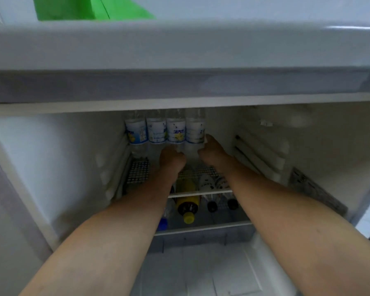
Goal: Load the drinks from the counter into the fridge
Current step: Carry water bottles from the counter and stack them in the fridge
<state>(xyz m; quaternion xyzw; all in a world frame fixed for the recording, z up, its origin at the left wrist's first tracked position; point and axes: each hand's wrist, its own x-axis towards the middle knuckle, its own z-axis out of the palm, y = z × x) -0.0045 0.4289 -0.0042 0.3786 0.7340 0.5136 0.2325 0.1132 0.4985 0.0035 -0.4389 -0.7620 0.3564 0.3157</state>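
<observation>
Inside the fridge [51,167], four labelled water bottles [166,131] stand in a row on the upper shelf. The left hand [172,160] and right hand [212,150] curl round the rightmost bottle [195,130]. Below lies a yellow-capped bottle [188,207].

We can read nothing for certain: the blue print on the white labels of the four water bottles [166,130] at the back of the fridge is too blurred.

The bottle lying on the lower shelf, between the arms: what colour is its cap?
Yellow cap, seen in the head view.
</observation>
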